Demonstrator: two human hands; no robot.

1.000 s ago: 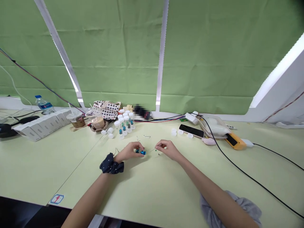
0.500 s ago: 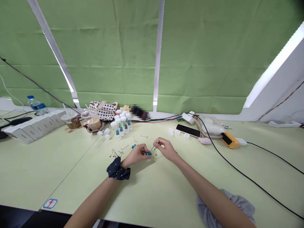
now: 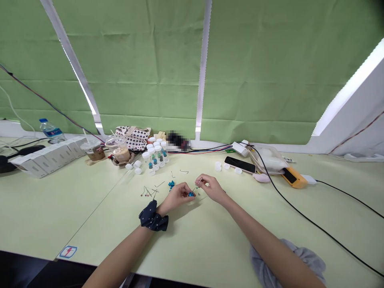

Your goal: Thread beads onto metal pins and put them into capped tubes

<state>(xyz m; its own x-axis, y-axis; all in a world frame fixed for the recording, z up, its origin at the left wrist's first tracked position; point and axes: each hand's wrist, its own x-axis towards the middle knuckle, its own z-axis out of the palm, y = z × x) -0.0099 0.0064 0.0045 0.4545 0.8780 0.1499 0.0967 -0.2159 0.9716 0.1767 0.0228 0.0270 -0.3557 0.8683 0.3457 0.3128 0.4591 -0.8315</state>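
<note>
My left hand, with a dark dotted scrunchie at its wrist, pinches a small shiny blue piece with a thin metal stem pointing up to the right. Close beside it, my right hand pinches a thin metal rod between thumb and fingertips; a tiny green bit shows near its lower end. Whether the two pieces touch is too small to tell. Behind my left hand lie small blue pieces. Several thin bent rods with coloured tips rest to its left, and others lie farther back.
Capped clear vials stand at the back, with loose white caps beside them. Drink cups and white boxes are left. On the right are a phone, a yellow device and a black cable.
The whole view has shifted slightly. My left hand has come a little to the right, nearer my right hand, and more of the blue pieces behind it shows. Both grips stay the same.
</note>
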